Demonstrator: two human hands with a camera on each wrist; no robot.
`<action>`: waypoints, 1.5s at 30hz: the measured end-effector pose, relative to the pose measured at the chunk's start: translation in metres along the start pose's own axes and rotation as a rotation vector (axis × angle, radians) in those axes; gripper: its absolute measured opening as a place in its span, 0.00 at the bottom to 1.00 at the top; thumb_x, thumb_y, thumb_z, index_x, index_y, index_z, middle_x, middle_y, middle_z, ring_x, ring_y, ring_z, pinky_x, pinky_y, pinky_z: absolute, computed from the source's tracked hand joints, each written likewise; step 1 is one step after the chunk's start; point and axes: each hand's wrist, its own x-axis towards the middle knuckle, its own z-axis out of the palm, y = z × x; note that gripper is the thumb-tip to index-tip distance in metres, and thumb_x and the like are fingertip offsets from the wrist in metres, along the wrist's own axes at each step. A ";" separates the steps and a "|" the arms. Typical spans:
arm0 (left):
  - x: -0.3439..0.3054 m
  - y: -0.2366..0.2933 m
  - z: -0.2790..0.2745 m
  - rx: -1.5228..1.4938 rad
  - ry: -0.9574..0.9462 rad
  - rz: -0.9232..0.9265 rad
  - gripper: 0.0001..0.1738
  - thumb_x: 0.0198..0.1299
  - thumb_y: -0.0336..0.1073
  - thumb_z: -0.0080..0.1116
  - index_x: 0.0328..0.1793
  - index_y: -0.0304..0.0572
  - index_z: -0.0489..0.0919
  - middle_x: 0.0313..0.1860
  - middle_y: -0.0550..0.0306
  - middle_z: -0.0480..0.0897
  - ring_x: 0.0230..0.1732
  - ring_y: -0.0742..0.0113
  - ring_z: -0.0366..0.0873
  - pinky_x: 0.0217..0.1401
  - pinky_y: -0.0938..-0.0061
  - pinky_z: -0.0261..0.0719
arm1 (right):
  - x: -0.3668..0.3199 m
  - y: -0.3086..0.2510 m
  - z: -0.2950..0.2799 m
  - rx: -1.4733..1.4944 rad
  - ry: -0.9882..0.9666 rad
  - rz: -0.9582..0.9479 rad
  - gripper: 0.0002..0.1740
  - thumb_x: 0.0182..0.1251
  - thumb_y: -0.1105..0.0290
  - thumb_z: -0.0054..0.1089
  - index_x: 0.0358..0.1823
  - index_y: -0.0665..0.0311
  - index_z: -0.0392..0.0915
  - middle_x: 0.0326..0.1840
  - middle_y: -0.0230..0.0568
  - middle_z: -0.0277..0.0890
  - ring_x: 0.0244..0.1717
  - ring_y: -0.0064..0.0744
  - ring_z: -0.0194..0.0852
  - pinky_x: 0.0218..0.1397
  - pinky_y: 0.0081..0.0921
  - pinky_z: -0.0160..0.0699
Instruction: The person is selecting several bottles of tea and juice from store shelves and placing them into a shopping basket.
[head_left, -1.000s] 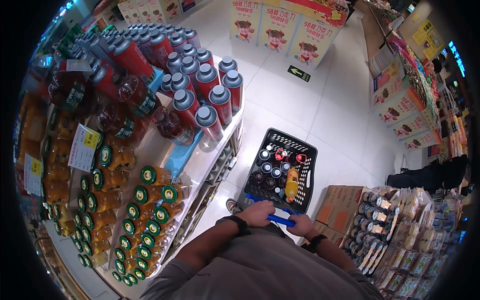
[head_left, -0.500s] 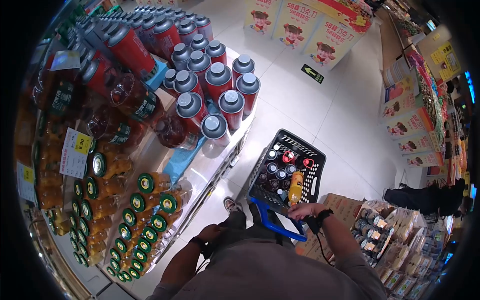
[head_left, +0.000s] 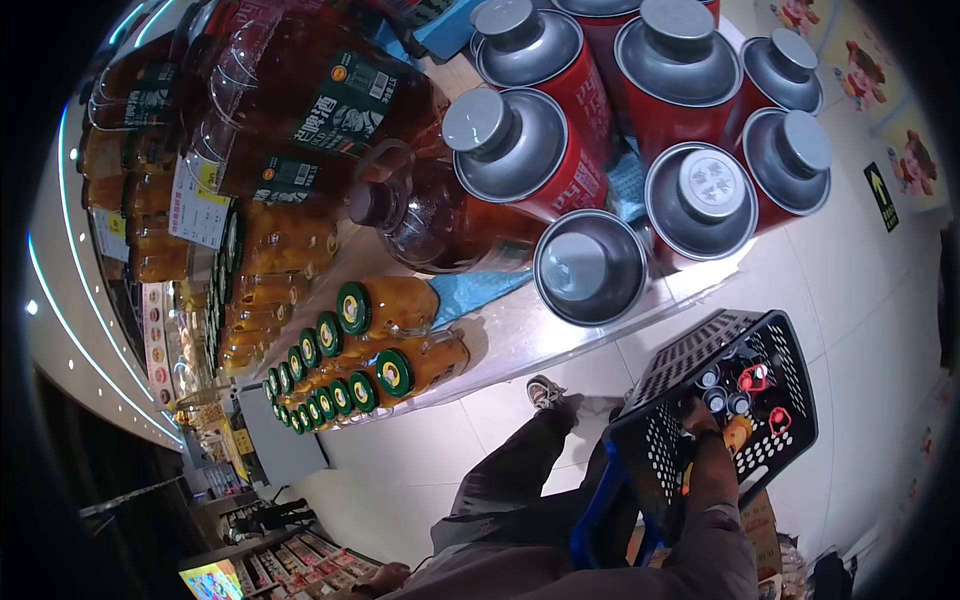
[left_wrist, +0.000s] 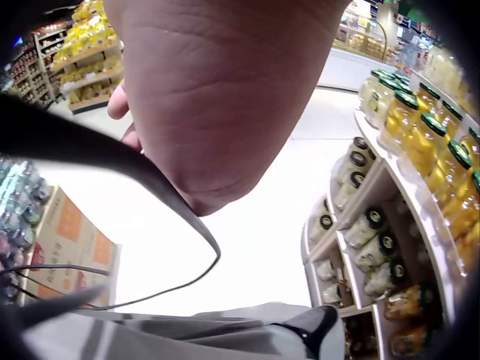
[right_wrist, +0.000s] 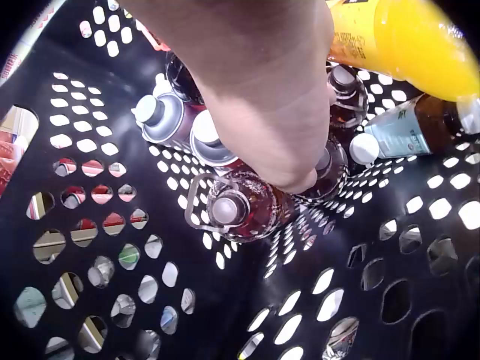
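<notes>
My right hand (head_left: pixel 703 420) reaches down into a black perforated shopping basket (head_left: pixel 670 370) with a blue handle (head_left: pixel 598 505). In the right wrist view, that hand (right_wrist: pixel 262 105) is low among the contents, thumb side right at the neck of a dark brown bottle (right_wrist: pixel 330 180); its fingers are hidden behind the palm. Beside it lie another brown bottle with a loop handle (right_wrist: pixel 255 206), grey-topped cans (right_wrist: pixel 165 124), an orange drink bottle (right_wrist: pixel 412 45) and a pale-labelled bottle (right_wrist: pixel 409 127). My left hand (left_wrist: pixel 217 97) hangs over the floor, fingers loosely bent, holding nothing.
A display shelf on the left carries large brown bottles (head_left: pixel 340 100), red cans (head_left: pixel 680 85) at its edge and green-lidded jars (head_left: pixel 400 370). Cardboard boxes (head_left: pixel 762 535) stand beside the basket. An arrow sign (head_left: pixel 881 198) is on the floor.
Both hands left the basket handle; the right one moved down into the basket, the left one dropped to my side. My view turned and came closer to the shelf of cans.
</notes>
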 end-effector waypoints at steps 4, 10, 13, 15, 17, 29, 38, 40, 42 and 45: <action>-0.018 0.001 0.032 0.074 -0.092 0.093 0.23 0.62 0.44 0.61 0.58 0.35 0.80 0.46 0.52 0.86 0.44 0.64 0.83 0.46 0.69 0.80 | 0.031 0.025 0.034 -0.184 -0.064 -0.053 0.33 0.63 0.64 0.56 0.71 0.61 0.67 0.69 0.49 0.72 0.69 0.48 0.71 0.73 0.39 0.67; -0.016 -0.006 0.016 0.100 -0.095 0.149 0.24 0.63 0.47 0.59 0.58 0.38 0.82 0.51 0.51 0.85 0.51 0.63 0.82 0.55 0.68 0.78 | 0.066 0.067 0.081 -0.299 0.147 -0.364 0.25 0.64 0.59 0.54 0.63 0.57 0.76 0.59 0.48 0.80 0.60 0.50 0.79 0.65 0.40 0.75; -0.001 -0.007 0.000 0.099 -0.085 0.215 0.24 0.64 0.49 0.59 0.58 0.40 0.82 0.53 0.51 0.85 0.55 0.62 0.82 0.60 0.68 0.77 | 0.042 0.068 0.084 -0.451 0.440 -0.759 0.21 0.65 0.59 0.51 0.56 0.58 0.80 0.55 0.52 0.81 0.55 0.52 0.81 0.58 0.42 0.82; 0.011 -0.005 -0.008 0.094 -0.083 0.271 0.24 0.64 0.50 0.58 0.58 0.41 0.83 0.55 0.51 0.84 0.57 0.61 0.81 0.63 0.67 0.77 | 0.051 0.080 0.094 -0.412 0.088 -0.535 0.19 0.64 0.60 0.52 0.50 0.60 0.83 0.51 0.51 0.83 0.55 0.52 0.81 0.56 0.42 0.82; 0.031 -0.011 -0.011 0.093 -0.100 0.319 0.25 0.64 0.51 0.58 0.58 0.42 0.83 0.57 0.50 0.84 0.59 0.60 0.81 0.66 0.67 0.76 | 0.012 0.061 0.075 -0.610 0.200 -0.742 0.22 0.64 0.57 0.53 0.54 0.60 0.81 0.54 0.52 0.82 0.53 0.56 0.80 0.56 0.43 0.81; 0.128 -0.012 -0.010 -0.099 -0.213 0.526 0.22 0.66 0.47 0.55 0.59 0.45 0.83 0.62 0.50 0.81 0.66 0.56 0.76 0.72 0.67 0.71 | -0.267 -0.060 -0.035 0.280 0.212 -0.014 0.28 0.54 0.56 0.69 0.56 0.61 0.83 0.51 0.45 0.86 0.53 0.35 0.84 0.54 0.29 0.80; 0.154 0.023 -0.018 -0.414 -0.141 0.550 0.18 0.61 0.38 0.63 0.52 0.32 0.81 0.45 0.50 0.87 0.45 0.61 0.86 0.52 0.68 0.83 | -0.447 -0.170 -0.084 0.012 0.627 0.133 0.20 0.47 0.56 0.73 0.38 0.62 0.89 0.34 0.50 0.86 0.38 0.43 0.88 0.44 0.35 0.84; 0.171 0.033 -0.022 -0.260 -0.029 0.734 0.19 0.59 0.40 0.64 0.51 0.34 0.81 0.43 0.50 0.87 0.44 0.61 0.86 0.52 0.69 0.82 | -0.480 -0.198 -0.089 -0.045 0.704 0.057 0.17 0.47 0.56 0.72 0.31 0.62 0.89 0.26 0.46 0.85 0.29 0.40 0.87 0.38 0.34 0.85; 0.143 0.056 -0.037 -0.208 -0.034 0.773 0.20 0.58 0.41 0.65 0.52 0.35 0.82 0.44 0.49 0.87 0.46 0.60 0.85 0.53 0.69 0.82 | -0.529 -0.241 -0.101 -0.100 0.705 0.025 0.17 0.45 0.55 0.72 0.32 0.60 0.89 0.27 0.45 0.85 0.30 0.41 0.86 0.39 0.34 0.85; 0.080 0.104 -0.069 -0.125 -0.070 0.990 0.25 0.55 0.46 0.69 0.55 0.37 0.82 0.47 0.48 0.86 0.52 0.60 0.84 0.56 0.68 0.81 | -0.567 -0.271 -0.106 -0.063 0.733 -0.115 0.14 0.47 0.59 0.73 0.21 0.63 0.86 0.16 0.41 0.80 0.17 0.30 0.80 0.27 0.29 0.79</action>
